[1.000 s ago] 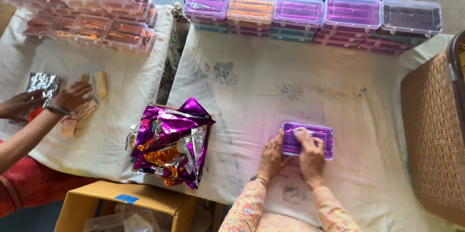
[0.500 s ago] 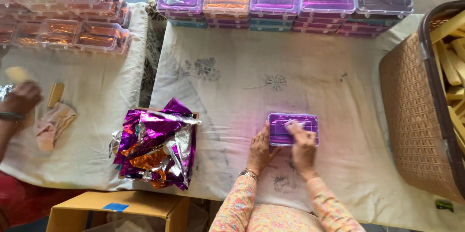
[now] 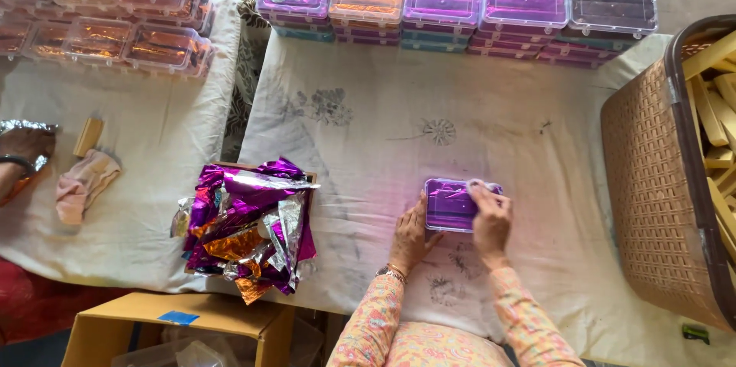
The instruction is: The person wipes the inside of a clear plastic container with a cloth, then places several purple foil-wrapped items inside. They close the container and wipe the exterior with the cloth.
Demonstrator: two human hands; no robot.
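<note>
A small clear plastic box [image 3: 452,204] with purple foil inside lies flat on the white cloth-covered table [image 3: 491,114], close to the near edge and a little right of the middle. Its long axis runs left to right, parallel to that near edge, with the lid facing up.

The left hand [image 3: 410,235] sits at the box's left short end, fingers held together and laid against the near-left corner, thumb pointing up along the side. The right hand [image 3: 491,217] is on top of the box's right end, fingers curled down over the lid and the far-right corner; it seems to be pressing on the lid, though the fingertips hide the edge there, so the exact grip is hard to tell. Both hands touch the box, which lies between them, with the right hand covering more of it.

Along the far edge of the table stands a row of stacked boxes [image 3: 460,14] of the same kind. A heap of crumpled foil sheets [image 3: 249,225], purple and gold, lies at the near-left corner. A woven brown basket [image 3: 659,190] holding pale wooden sticks stands at the right edge. On the neighbouring table to the left, another person's hand [image 3: 27,148] rests near a wooden block [image 3: 88,137].
</note>
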